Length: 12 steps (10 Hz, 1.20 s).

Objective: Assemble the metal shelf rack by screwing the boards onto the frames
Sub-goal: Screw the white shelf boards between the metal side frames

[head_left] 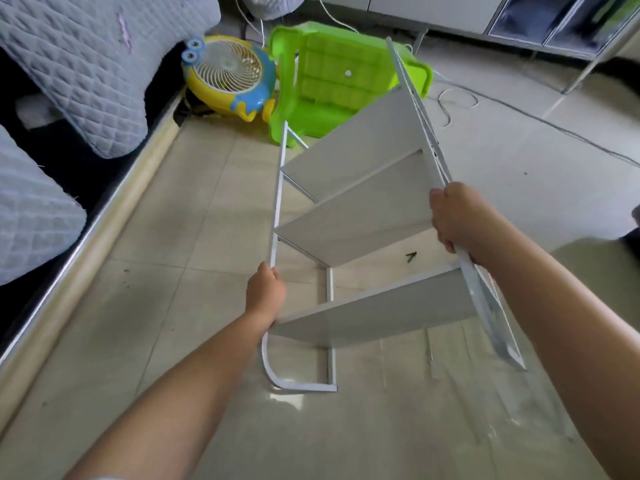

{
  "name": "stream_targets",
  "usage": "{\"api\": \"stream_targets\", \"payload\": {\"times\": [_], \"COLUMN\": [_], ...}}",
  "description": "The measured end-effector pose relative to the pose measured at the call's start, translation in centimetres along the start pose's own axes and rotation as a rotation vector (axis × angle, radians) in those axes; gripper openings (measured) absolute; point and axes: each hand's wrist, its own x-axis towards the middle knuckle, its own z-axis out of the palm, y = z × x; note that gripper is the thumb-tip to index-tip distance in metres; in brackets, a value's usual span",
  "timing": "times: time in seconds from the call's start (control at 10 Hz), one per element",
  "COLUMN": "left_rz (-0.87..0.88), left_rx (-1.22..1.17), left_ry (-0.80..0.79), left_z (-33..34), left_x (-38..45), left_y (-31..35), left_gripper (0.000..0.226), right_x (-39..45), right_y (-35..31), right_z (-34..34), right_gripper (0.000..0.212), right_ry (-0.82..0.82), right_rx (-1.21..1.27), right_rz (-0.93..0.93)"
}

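Item: shelf rack, lying just nearer us than the green stool. Our left hand grips the left frame; our right hand grips the right frame. Risk: boards racking loose if unevenly lifted.

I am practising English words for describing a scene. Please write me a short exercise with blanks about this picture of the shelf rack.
1. The rack holds ___ boards.
2. The left hand grips the left ___.
3. The overturned stool beyond the rack is ___ in colour.
4. The small dark screws lie on the ___.

Missing words: three; frame; green; floor
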Motion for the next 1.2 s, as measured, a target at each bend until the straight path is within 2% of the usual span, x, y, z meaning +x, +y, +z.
{"api": "stream_targets", "payload": {"times": [0.1, 0.2, 0.3, 0.4, 0.5, 0.6, 0.8, 0.9, 1.0, 1.1, 1.2], "left_rz": [0.0, -0.011, -0.083, -0.161, -0.209, -0.254, -0.157, -0.075, 0.039, 0.172, 0.314], "left_rx": [0.03, 0.054, 0.07, 0.004, 0.015, 0.081, 0.058, -0.057, -0.271, -0.408, -0.485], "left_ry": [-0.052, -0.111, -0.175, -0.278, -0.279, -0.118, 0.078, 0.098, 0.038, -0.002, -0.032], "left_z": [0.7, 0.5, -0.2, -1.6, -3.2, -5.5, -9.6, -10.5, -11.1, -12.4, -13.8], "left_x": [1.0, 1.6, 2.2, 2.0, 1.6, 1.2, 0.9, 1.1, 0.5, -0.8, -1.9], "left_y": [-0.2, -1.7, -2.7, -3.8, -6.5, -9.6, -13.3, -13.1, -10.8, -6.9, -3.3], "left_gripper": [0.033, 0.035, 0.042, 0.047, 0.044, 0.042, 0.035, 0.031, 0.029, 0.018, 0.017], "right_x": [-1.5, -1.7, -1.9, -2.6, -3.9, -4.8, -4.7, -4.6, -4.0, -2.6, -1.2], "right_y": [-3.3, -5.2, -6.9, -8.6, -10.7, -12.1, -12.8, -12.8, -12.5, -11.0, -8.4], "right_z": [1.3, 2.9, 5.6, 8.5, 11.9, 15.6, 17.2, 17.1, 16.1, 13.4, 10.0], "right_gripper": [0.033, 0.022, 0.03, 0.028, 0.027, 0.028, 0.028, 0.023, 0.013, 0.023, 0.035], "right_ry": [-0.039, -0.033, 0.021, -0.017, -0.084, -0.185, -0.192, -0.234, -0.274, -0.287, -0.266], "right_rx": [-0.34, -0.12, -0.059, -0.011, 0.031, 0.025, 0.0, -0.021, -0.057, -0.114, -0.133], "right_rz": [-0.036, 0.005, -0.013, -0.072, -0.095, -0.061, -0.067, -0.056, -0.175, -0.273, -0.31]}}
